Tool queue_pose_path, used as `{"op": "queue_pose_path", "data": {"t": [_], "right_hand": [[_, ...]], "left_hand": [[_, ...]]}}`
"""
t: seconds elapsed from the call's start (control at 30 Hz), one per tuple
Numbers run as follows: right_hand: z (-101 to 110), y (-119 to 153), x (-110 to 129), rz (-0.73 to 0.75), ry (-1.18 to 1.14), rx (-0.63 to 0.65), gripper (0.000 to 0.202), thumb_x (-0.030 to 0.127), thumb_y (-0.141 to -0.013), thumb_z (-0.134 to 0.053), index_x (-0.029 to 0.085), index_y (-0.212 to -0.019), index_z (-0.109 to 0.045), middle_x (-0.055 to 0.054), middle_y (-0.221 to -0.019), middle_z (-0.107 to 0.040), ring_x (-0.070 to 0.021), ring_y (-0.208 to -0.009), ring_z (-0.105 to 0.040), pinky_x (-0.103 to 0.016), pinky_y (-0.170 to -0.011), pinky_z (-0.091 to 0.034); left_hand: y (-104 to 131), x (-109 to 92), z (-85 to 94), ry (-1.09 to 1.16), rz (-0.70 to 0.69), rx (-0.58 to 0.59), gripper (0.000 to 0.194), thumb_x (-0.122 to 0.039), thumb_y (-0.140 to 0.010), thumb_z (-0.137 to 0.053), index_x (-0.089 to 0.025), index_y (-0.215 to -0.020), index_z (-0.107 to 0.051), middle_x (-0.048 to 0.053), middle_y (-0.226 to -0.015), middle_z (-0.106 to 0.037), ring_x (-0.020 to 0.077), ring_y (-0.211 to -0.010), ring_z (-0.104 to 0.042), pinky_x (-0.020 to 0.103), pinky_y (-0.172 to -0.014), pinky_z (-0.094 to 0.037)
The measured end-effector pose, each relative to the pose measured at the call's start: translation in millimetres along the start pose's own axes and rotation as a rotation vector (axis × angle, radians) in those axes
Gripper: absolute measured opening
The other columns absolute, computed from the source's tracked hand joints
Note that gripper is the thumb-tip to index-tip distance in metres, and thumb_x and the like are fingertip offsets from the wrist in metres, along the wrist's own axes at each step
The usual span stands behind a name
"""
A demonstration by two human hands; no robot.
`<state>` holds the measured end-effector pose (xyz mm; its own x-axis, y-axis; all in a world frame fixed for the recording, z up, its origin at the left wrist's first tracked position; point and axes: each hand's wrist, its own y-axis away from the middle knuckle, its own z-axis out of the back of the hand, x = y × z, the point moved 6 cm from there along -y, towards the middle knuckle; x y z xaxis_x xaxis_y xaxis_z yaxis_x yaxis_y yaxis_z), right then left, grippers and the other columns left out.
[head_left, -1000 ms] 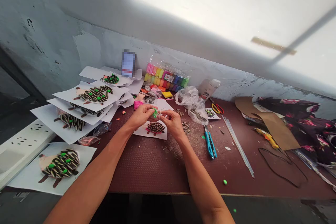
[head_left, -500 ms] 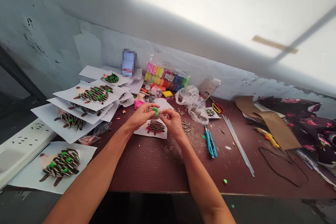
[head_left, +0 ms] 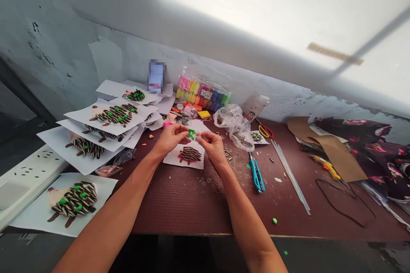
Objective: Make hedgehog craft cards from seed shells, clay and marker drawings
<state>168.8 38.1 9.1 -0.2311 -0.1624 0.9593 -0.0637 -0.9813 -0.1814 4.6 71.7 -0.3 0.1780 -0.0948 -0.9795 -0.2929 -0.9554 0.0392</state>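
Film-wrapped bright-green modelling clay, long axis crosswise (clear end rightward), pinched by left hand and right hand

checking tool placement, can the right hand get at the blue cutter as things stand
Probably yes: the blue cutter lies on the tabletop, its handle uncovered. The right hand seems busy at the green piece, though, so it would likely have to let go first.

The cutter lies right of the seed hedgehog.
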Motion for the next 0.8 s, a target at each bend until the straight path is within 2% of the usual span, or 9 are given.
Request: {"op": "queue_pose_path", "data": {"t": [0.13,0.27,0.4,0.53,0.63,0.8], "right_hand": [[4,1,7,0.042,0.062,-0.023,0.027,0.044,-0.071,-0.078,0.018,-0.081,-0.079,-0.002,-0.078,-0.069,-0.0094,-0.056,-0.04,-0.023,-0.052,-0.033],[2,2,12,0.084,0.077,-0.03,0.026,0.042,-0.073,-0.076,0.019,-0.085,-0.081,-0.006,-0.092,-0.074,-0.0095,-0.057,-0.045,-0.024,-0.052,-0.036],[-4,3,7,0.049,0.031,0.02,0.033,0.041,-0.073,-0.075,0.019,-0.097,-0.083,-0.002,-0.081,-0.071,-0.0089,-0.054,-0.043,-0.023,-0.05,-0.035],[-4,2,3,0.025,0.003,0.01,0.038,0.045,-0.074,-0.076,0.017,-0.099,-0.082,0.0,-0.069,-0.066,-0.0083,-0.051,-0.038,-0.023,-0.049,-0.034],[-5,2,2,0.016,0.015,0.019,0.04,0.051,-0.074,-0.076,0.016,-0.094,-0.081,0.001,-0.065,-0.062,-0.0082,-0.051,-0.037,-0.023,-0.048,-0.031],[-8,6,9,0.049,0.104,0.032,0.041,0.059,-0.077,-0.074,0.018,-0.075,-0.073,0.003,-0.06,-0.056,-0.0086,-0.051,-0.037,-0.023,-0.049,-0.029]], "left_hand": [[1,-3,2.0,-0.021,-0.032,-0.003,0.048,-0.052,-0.065,-0.088,-0.014,-0.085,-0.067,0.003,-0.074,-0.073,0.0187,-0.061,-0.073,0.031,-0.061,-0.062],[3,-5,-0.5,-0.013,-0.04,0.031,0.047,-0.047,-0.058,-0.092,-0.014,-0.077,-0.065,0.001,-0.073,-0.07,0.0163,-0.062,-0.071,0.031,-0.064,-0.063],[4,-6,-5.3,-0.051,-0.047,0.066,0.045,-0.044,-0.056,-0.093,-0.015,-0.075,-0.066,0.0,-0.071,-0.068,0.0146,-0.063,-0.069,0.03,-0.065,-0.062],[5,-8,-6.5,-0.076,-0.057,0.054,0.045,-0.049,-0.059,-0.09,-0.015,-0.079,-0.069,0.002,-0.072,-0.07,0.0155,-0.061,-0.069,0.028,-0.06,-0.059],[6,-9,-10.3,-0.12,-0.038,0.108,0.041,-0.051,-0.064,-0.086,-0.015,-0.077,-0.07,0.001,-0.069,-0.069,0.0158,-0.057,-0.068,0.026,-0.055,-0.056],[7,-7,-14.0,-0.192,0.0,0.152,0.029,-0.043,-0.074,-0.076,-0.016,-0.074,-0.067,0.0,-0.066,-0.065,0.0157,-0.056,-0.067,0.025,-0.054,-0.053]]}}
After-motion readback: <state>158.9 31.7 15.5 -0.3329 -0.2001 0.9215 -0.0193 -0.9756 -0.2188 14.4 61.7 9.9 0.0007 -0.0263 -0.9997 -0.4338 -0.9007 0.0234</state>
